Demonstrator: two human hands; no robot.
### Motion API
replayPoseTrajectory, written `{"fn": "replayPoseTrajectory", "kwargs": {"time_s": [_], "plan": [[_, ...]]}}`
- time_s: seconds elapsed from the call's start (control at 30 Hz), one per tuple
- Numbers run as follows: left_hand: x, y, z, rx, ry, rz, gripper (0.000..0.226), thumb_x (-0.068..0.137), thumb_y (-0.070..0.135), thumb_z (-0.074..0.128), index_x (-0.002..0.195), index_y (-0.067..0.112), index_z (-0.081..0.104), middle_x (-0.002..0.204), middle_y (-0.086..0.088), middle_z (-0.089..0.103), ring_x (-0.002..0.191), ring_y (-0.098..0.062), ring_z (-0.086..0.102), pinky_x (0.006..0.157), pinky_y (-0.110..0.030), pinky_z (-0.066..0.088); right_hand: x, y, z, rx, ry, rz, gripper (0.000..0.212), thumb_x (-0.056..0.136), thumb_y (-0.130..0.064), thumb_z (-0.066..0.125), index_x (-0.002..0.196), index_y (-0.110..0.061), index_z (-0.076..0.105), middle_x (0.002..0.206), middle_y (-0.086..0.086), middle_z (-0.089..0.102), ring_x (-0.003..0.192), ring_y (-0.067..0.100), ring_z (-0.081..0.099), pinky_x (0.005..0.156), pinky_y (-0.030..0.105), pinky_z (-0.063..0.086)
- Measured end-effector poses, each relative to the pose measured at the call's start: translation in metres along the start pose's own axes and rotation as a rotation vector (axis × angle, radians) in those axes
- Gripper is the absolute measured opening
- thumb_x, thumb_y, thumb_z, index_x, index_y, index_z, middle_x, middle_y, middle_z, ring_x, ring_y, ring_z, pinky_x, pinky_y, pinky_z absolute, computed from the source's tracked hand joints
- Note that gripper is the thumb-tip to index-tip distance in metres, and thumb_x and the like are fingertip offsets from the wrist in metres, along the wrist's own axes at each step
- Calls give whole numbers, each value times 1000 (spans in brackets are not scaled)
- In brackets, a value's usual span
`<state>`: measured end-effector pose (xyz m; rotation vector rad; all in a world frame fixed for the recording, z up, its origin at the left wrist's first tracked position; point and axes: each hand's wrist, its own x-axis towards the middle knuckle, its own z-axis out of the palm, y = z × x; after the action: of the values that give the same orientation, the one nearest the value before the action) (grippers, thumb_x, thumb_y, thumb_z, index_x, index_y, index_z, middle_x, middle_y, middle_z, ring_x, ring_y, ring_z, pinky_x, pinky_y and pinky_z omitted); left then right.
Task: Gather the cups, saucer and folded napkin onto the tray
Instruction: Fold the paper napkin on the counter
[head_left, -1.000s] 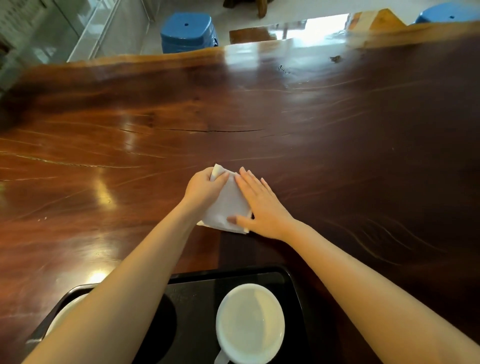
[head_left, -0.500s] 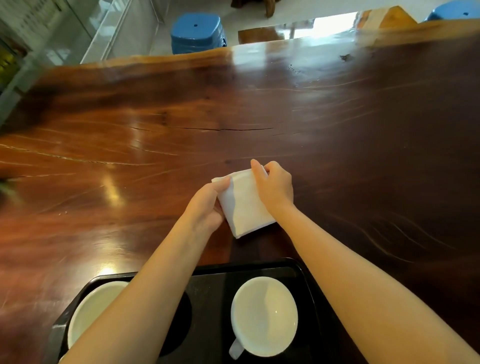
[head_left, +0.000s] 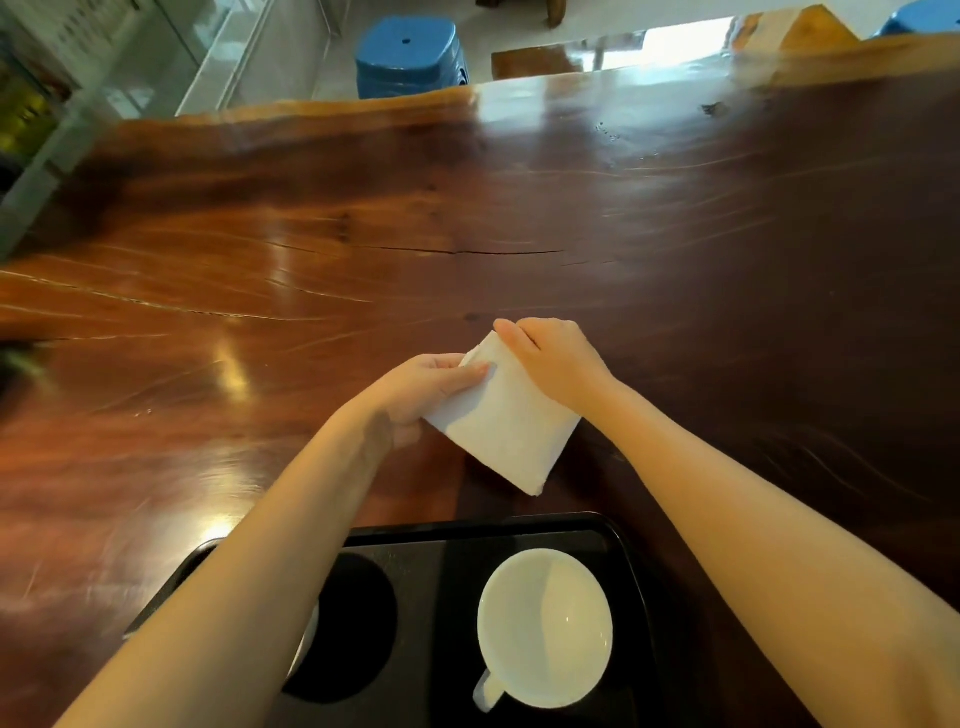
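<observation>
Napkin (head_left: 506, 423), folded, is pinched in my left hand (head_left: 434, 387) and right hand (head_left: 553, 364), both grips closed on it, beyond the tray (head_left: 618, 540).

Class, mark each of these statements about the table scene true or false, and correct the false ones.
1. Both hands hold the folded napkin. True.
2. The napkin lies on the tray. False: it is beyond the tray's far edge, over the wooden table.
3. The white cup on the tray is full. False: it is empty.
4. A blue stool stands beyond the table. True.
5. The left hand grips the cup's handle. False: it grips the napkin, as does the right hand.
</observation>
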<state>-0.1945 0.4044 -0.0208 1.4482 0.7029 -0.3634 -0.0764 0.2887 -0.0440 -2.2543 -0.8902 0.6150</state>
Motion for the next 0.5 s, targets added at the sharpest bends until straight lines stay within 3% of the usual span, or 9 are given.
{"fn": "replayPoseTrajectory", "kwargs": {"time_s": [0.1, 0.2, 0.33, 0.4, 0.5], "plan": [[-3, -3, 3, -14, -3, -8, 29, 92, 37, 53, 96, 13, 70, 85, 0, 75, 77, -18, 70, 61, -25, 56, -1, -2, 6, -81, 65, -35, 49, 97, -36, 40, 53, -18, 33, 52, -3, 35, 49, 12, 34, 55, 31, 33], [-2, -3, 9, -2, 22, -2, 42, 91, 48, 50, 107, 14, 68, 98, -5, 75, 82, -18, 72, 62, -26, 55, -5, -5, 8, -34, 101, -114, 47, 97, -37, 41, 54, -18, 40, 52, -3, 38, 49, 12, 38, 53, 29, 34], [-1, -11, 13, -157, 85, 47, 39, 95, 42, 45, 119, 15, 61, 107, -4, 72, 86, -15, 71, 65, -24, 58, -3, 7, -9, 142, 158, 172, 61, 96, -53, 26, 87, -6, 64, 79, 4, 62, 80, 23, 60, 70, 34, 44], [-1, -15, 16, -323, 138, 58, 37, 97, 39, 44, 121, 16, 60, 114, -5, 71, 93, -16, 71, 72, -28, 59, -8, 12, -10, 226, 178, 295, 68, 95, -58, 23, 90, -1, 60, 82, 9, 61, 82, 27, 58, 67, 35, 45], [-2, -17, 27, -513, 203, 78, 32, 98, 37, 41, 118, 20, 59, 111, -2, 69, 94, -15, 69, 72, -29, 60, -20, 11, 3, 249, 161, 343, 54, 94, -57, 25, 95, -9, 50, 82, 3, 52, 78, 18, 52, 57, 26, 38]]}}
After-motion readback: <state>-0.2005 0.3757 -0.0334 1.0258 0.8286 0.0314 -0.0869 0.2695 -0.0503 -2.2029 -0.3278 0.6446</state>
